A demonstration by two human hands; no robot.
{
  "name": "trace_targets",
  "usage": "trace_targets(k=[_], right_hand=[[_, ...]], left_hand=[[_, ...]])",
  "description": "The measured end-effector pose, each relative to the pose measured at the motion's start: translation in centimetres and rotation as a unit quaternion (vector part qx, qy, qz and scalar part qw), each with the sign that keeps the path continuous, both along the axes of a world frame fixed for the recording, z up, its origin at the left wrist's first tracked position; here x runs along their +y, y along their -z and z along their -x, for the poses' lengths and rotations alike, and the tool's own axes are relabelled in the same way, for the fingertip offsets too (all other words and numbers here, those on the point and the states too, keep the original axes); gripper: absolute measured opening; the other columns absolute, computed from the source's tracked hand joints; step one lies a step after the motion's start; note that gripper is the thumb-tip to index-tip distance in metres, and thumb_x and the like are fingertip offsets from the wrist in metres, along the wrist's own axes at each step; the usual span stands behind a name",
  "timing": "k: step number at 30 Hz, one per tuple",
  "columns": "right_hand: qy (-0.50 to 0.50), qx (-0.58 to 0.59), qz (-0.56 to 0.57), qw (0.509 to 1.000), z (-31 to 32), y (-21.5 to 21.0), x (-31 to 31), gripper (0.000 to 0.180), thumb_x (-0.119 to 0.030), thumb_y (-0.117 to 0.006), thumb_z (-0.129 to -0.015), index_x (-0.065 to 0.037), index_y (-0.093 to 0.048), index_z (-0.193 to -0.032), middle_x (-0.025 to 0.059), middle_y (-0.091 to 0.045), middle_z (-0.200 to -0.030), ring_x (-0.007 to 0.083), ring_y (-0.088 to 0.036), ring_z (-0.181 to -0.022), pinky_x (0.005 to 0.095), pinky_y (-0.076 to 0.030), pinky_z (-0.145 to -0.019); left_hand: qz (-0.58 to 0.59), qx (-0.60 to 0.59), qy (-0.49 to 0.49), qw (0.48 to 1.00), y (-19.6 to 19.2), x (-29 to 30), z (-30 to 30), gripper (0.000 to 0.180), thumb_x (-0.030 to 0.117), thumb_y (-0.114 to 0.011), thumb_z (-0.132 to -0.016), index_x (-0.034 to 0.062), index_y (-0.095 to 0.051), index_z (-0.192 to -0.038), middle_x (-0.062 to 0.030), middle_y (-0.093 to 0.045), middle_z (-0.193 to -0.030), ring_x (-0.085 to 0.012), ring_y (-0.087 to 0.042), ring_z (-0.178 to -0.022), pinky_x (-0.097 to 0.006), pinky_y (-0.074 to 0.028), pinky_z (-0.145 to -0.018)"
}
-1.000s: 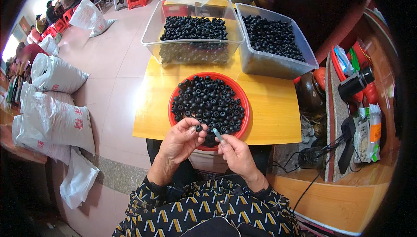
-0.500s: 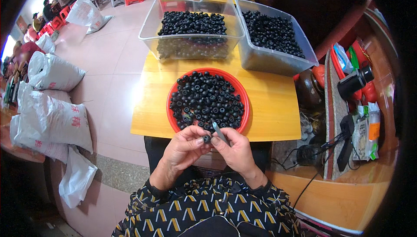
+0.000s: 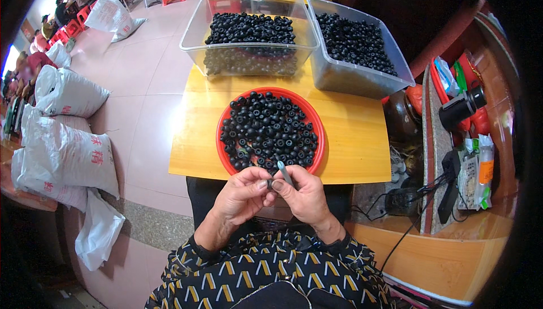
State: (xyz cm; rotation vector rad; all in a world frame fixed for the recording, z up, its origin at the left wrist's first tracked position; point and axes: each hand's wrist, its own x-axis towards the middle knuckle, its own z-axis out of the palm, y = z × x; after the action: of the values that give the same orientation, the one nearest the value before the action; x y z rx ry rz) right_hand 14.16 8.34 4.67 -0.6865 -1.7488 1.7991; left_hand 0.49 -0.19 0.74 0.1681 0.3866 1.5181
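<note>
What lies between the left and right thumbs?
A small black bead, partly hidden, shows between the thumbs of the left hand and right hand in the head view.

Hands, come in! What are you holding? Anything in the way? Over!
Left hand: pinching black bead. Right hand: gripping grey tool, thumb at bead. Red bowl of beads just beyond. Tubs farther back, seemingly not in the way.

"What's the tabletop (image 3: 359, 145) made of?"
"Wood by the look, smooth and softly glossy."
"And the red basin (image 3: 321, 139)?"
"Shiny plastic; the black beads (image 3: 266, 122) look smooth, with a dull sheen."
"The storage tubs (image 3: 356, 81)?"
"Translucent smooth plastic. The floor tiles (image 3: 153, 114) are polished, the white sacks (image 3: 70, 159) wrinkled plastic, the patterned top (image 3: 249, 266) is cloth."
</note>
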Motion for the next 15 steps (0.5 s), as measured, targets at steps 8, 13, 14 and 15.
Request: trace_targets(k=[8, 13, 14, 15], right_hand=[[0.075, -0.061, -0.267, 0.959, -1.5, 0.6, 0.2, 0.023, -0.010, -0.059, -0.083, 0.003, -0.055, -0.102, 0.0134, -0.058, -0.076, 0.0240, -0.059, -0.064, 0.0295, -0.046, -0.059], [0.026, -0.087, -0.343, 0.935, -2.1, 0.1, -0.4, 0.025, -0.007, -0.060, -0.079, 0.002, -0.056, -0.102, 0.0138, -0.055, -0.073, 0.0283, -0.057, -0.058, 0.0347, -0.045, -0.052], [0.025, -0.088, -0.342, 0.935, -2.2, 0.1, -0.5, 0.025, -0.007, -0.060, -0.079, 0.002, -0.056, -0.102, 0.0138, -0.055, -0.073, 0.0283, -0.057, -0.058, 0.0347, -0.045, -0.052], [0.028, -0.089, -0.348, 0.933, -2.3, 0.2, -0.7, 0.025, -0.007, -0.060, -0.078, 0.002, -0.057, -0.102, 0.0132, -0.055, -0.072, 0.0279, -0.056, -0.057, 0.0349, -0.045, -0.051]], left_hand=[[-0.035, -0.027, -0.046, 0.998, 0.3, 0.3, 0.2, 0.015, 0.009, -0.058, -0.083, 0.0051, -0.054, -0.097, -0.0087, -0.056, -0.088, -0.0166, -0.053, -0.075, -0.028, -0.043, -0.065], [-0.037, -0.050, -0.046, 0.997, 0.8, 0.2, 0.1, 0.015, 0.008, -0.057, -0.084, 0.0061, -0.055, -0.099, -0.0107, -0.059, -0.094, -0.0160, -0.054, -0.074, -0.029, -0.043, -0.068], [-0.035, -0.051, -0.046, 0.997, 0.8, 0.1, -0.1, 0.015, 0.008, -0.057, -0.084, 0.0061, -0.055, -0.099, -0.0107, -0.059, -0.094, -0.0160, -0.054, -0.074, -0.029, -0.043, -0.068], [-0.036, -0.051, -0.046, 0.997, 0.7, 0.0, -0.3, 0.014, 0.007, -0.056, -0.084, 0.0060, -0.055, -0.098, -0.0107, -0.059, -0.094, -0.0158, -0.055, -0.075, -0.029, -0.044, -0.068]])
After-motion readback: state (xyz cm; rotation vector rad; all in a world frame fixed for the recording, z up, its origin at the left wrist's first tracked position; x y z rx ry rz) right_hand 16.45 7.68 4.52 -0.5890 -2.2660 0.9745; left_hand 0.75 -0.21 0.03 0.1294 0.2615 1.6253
